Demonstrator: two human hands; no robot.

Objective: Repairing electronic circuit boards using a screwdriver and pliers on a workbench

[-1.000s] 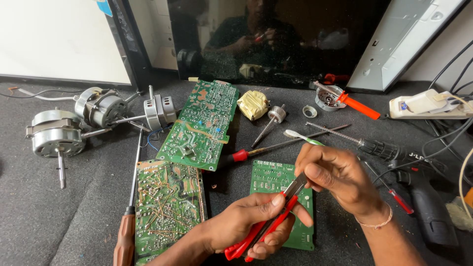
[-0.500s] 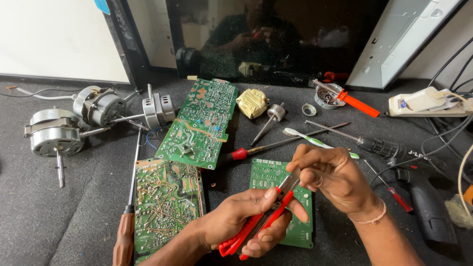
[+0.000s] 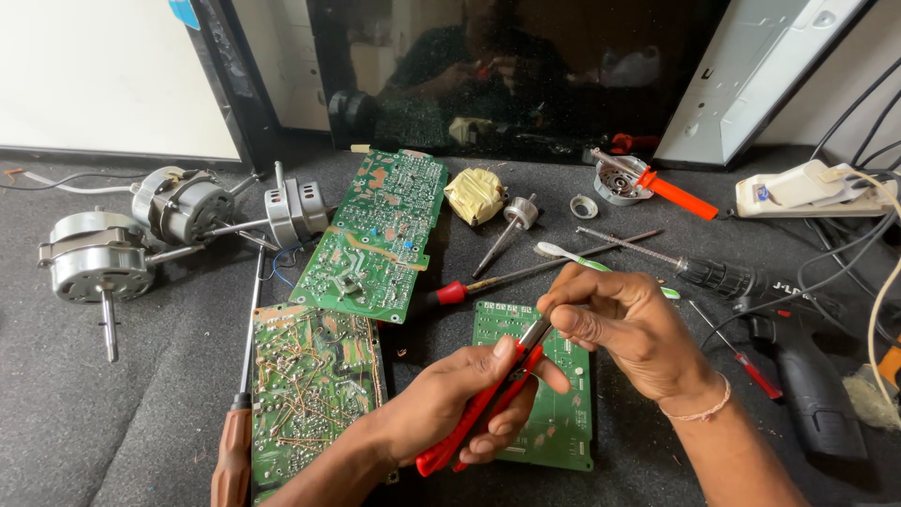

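Red-handled pliers point(image 3: 488, 404) sit in the left hand point(image 3: 450, 413), low in the middle of the frame, with the fingers closed around both handles so that the metal nose points up and to the right. The right hand point(image 3: 629, 329) meets that nose from the right, its thumb and first fingers pinched together at the tip; something very small seems to be held there, but I cannot tell what it is, because the fingertips cover it.

Under both hands lies a small green rectangular circuit board point(image 3: 554, 413), flat on the dark grey felt-like work surface point(image 3: 141, 404). To do this step well, I think the squeeze on the handles should stay gentle and even, and the right fingers should stay close to the nose, so that a tiny part does not jump away onto the dark cloth. Keeping both wrists low over the board probably gives more steadiness.

At lower left a larger green board with many bare solder points point(image 3: 314, 385) lies beside a brown-handled screwdriver point(image 3: 239, 422). Toward the upper middle there is a long green board point(image 3: 375, 235), and at far left two grey metal fan motors point(image 3: 131, 235).
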